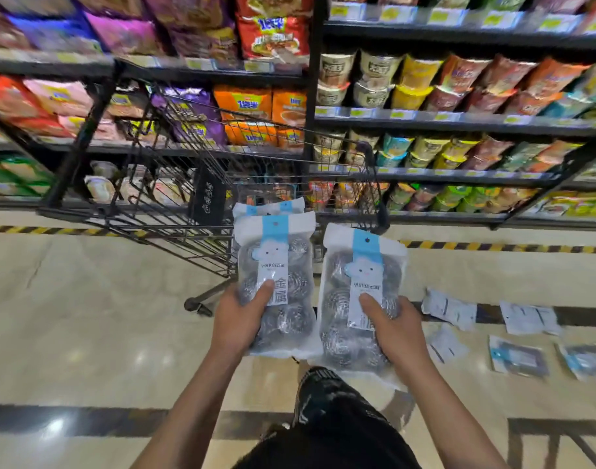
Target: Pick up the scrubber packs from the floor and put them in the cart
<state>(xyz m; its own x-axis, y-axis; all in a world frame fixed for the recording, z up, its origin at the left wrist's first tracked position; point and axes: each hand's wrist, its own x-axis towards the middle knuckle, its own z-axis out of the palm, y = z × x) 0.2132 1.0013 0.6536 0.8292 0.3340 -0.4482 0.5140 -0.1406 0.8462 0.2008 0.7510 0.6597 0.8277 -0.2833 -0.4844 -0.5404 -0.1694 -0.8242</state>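
My left hand grips a scrubber pack of steel wool balls with a blue and white label; a second pack peeks out behind its top. My right hand grips another scrubber pack, thumb on its label. Both are held upright just in front of the black wire cart, near its right end and handle. Several more packs lie on the floor to the right.
Store shelves full of noodle cups and snack bags stand right behind the cart. A yellow-black striped line runs along the floor at the shelf base. Glossy beige floor spreads to the left. My dark-clothed leg is below the packs.
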